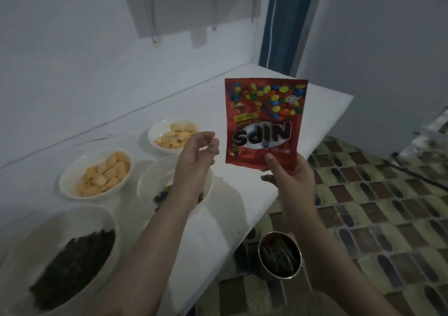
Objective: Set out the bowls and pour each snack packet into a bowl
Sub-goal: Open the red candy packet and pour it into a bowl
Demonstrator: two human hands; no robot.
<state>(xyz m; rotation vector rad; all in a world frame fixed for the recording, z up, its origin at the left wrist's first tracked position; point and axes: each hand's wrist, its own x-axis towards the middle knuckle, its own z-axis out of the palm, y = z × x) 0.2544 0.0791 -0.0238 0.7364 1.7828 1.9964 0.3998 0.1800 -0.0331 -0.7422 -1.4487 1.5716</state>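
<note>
White counter (242, 112): four bowls (95, 174), one red packet (264, 121).

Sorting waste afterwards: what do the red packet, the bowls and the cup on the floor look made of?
Red packet: glossy printed plastic film, probably; it creases. Bowls: smooth white, ceramic or plastic, unclear. Cup: shiny reflective rim, likely steel.

Right hand (288, 177) pinching the lower edge of a red Nips packet (264, 124), held upside down above the white counter (242, 209). Left hand (196, 153) empty, fingers curled, above a white bowl (145, 182). Two bowls of orange crackers (104, 175) (174, 134); near bowl of dark sticks (75, 262). Metal cup (280, 255) on the tiled floor.
</note>
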